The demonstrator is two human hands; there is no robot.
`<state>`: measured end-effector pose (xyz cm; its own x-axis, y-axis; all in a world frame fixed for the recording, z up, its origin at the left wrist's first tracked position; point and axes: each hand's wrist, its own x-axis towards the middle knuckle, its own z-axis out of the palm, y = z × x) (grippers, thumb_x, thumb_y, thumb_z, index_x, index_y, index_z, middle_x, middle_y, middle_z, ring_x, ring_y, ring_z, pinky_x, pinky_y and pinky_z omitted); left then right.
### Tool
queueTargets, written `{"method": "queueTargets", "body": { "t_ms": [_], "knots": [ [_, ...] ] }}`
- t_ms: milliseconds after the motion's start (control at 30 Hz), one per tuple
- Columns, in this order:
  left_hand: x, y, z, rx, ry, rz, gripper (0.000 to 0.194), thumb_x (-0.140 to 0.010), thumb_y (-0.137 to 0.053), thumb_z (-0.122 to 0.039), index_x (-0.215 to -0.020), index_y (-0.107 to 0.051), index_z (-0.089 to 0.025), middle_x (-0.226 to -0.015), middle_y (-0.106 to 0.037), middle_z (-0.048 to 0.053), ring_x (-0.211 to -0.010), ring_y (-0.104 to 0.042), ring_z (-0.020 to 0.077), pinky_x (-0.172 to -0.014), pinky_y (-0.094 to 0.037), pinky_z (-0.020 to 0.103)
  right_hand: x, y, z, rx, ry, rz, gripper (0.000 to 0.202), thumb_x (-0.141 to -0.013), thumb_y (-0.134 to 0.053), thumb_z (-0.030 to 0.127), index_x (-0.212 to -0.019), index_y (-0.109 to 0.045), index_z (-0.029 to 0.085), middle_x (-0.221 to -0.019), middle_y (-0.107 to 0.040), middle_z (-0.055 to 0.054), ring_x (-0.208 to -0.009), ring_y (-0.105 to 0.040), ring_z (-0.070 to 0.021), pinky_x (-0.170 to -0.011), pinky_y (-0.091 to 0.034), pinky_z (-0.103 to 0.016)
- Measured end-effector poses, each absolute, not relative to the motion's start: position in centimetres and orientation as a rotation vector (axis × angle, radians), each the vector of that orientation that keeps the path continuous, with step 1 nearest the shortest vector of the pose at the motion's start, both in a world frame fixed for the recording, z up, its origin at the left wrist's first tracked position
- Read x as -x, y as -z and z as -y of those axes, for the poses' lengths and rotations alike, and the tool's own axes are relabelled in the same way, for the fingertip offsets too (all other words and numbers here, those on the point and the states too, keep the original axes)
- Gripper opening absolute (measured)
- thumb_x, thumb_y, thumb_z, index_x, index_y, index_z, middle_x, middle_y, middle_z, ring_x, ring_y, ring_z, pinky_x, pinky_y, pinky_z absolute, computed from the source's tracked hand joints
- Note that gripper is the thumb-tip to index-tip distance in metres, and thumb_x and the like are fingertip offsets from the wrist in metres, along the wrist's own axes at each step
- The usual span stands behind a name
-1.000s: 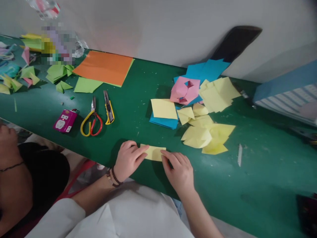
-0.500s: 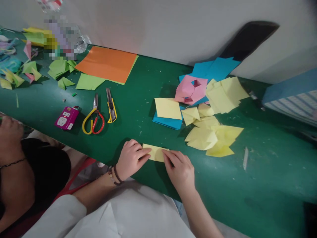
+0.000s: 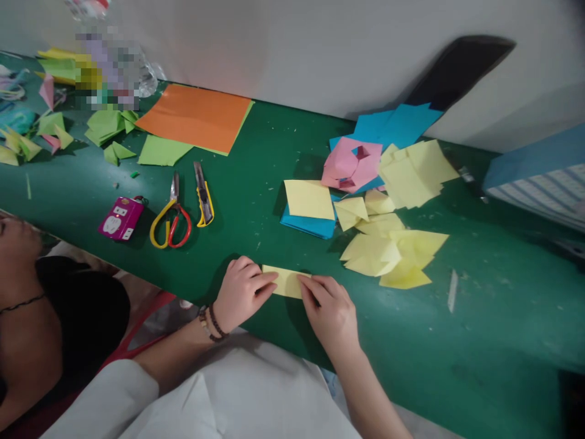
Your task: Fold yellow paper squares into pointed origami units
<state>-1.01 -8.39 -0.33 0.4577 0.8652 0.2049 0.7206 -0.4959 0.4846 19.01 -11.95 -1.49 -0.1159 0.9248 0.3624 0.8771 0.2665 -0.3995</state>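
A folded strip of pale yellow paper [image 3: 287,282] lies near the front edge of the green table [image 3: 256,152]. My left hand [image 3: 244,288] grips its left end between thumb and fingers. At the right end, my right hand [image 3: 329,308] pinches the strip, with its fingertips on the paper. Beyond it sits a small stack of yellow square sheets [image 3: 309,200] on top of blue paper [image 3: 308,225]. Folded yellow paper pieces [image 3: 372,253] lie to the right of the stack, beside a pink folded paper shape [image 3: 351,163].
Scissors [image 3: 171,222], a yellow utility knife [image 3: 205,198] and a purple power adapter [image 3: 121,218] lie to the left. Orange sheets [image 3: 196,116] and green folded pieces [image 3: 107,126] are behind them. A blue box [image 3: 539,171] stands at right. Another person's arm [image 3: 22,305] is at far left.
Both hands keep nearly the same hold on the yellow paper strip. The whole view has shifted very slightly, and the other person's hand at the left has moved a little.
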Motion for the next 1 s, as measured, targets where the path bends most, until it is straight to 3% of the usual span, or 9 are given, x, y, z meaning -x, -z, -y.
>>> {"method": "queueTargets", "body": {
  "t_ms": [567,1000],
  "knots": [
    [1.13,0.48,8.48,-2.394,-0.594,-1.365,0.016,-0.091,-0.059,-0.031,-0.099,-0.072,-0.026,-0.072,-0.055,0.003,-0.081,-0.049,0.0198,-0.071,-0.039,0.035,-19.10,1.79,12.03,1.655,-0.165,1.968,0.021,-0.092,-0.053,0.023,-0.099,-0.072,0.022,-0.087,-0.065,-0.006,-0.074,-0.063,-0.0161,-0.067,-0.053,-0.030],
    [1.27,0.39,8.69,-2.507,-0.455,-1.317,0.021,-0.094,-0.053,-0.032,-0.105,-0.068,-0.023,-0.086,-0.055,0.005,-0.085,-0.049,0.0206,-0.073,-0.039,0.035,-19.09,1.92,12.02,1.647,-0.199,1.954,0.021,-0.092,-0.052,0.023,-0.100,-0.072,0.021,-0.088,-0.065,-0.007,-0.075,-0.063,-0.0170,-0.068,-0.053,-0.031]
  ]
}}
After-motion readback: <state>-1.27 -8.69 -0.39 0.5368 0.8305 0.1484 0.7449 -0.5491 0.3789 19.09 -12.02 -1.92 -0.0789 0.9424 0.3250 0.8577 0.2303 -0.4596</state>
